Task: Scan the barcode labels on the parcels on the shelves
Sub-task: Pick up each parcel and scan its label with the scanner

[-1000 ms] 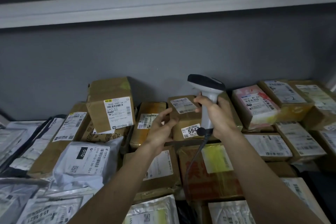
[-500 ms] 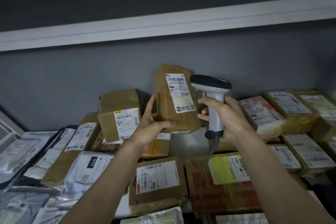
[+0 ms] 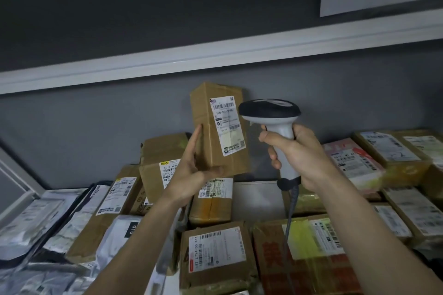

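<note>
My left hand (image 3: 191, 170) holds a small brown cardboard parcel (image 3: 206, 108) upright above the shelf, thumb under its lower edge and fingers along its left side. The parcel's white barcode label (image 3: 227, 124) faces me. My right hand (image 3: 297, 153) grips the grey handle of a corded barcode scanner (image 3: 271, 110), whose dark head sits just right of the label, pointing left toward it. The scanner's cable (image 3: 291, 211) hangs down from the handle.
Several labelled cardboard boxes (image 3: 215, 254) and plastic mailer bags (image 3: 124, 232) crowd the shelf below my arms. A bare patch of shelf (image 3: 256, 196) shows behind the held parcel. A grey wall with a white rail (image 3: 215, 57) stands behind.
My left hand took the brown parcel from the row on the shelf and lifted it upright. The scanner in my right hand stayed raised beside it, and a gap opened where the parcel lay.
</note>
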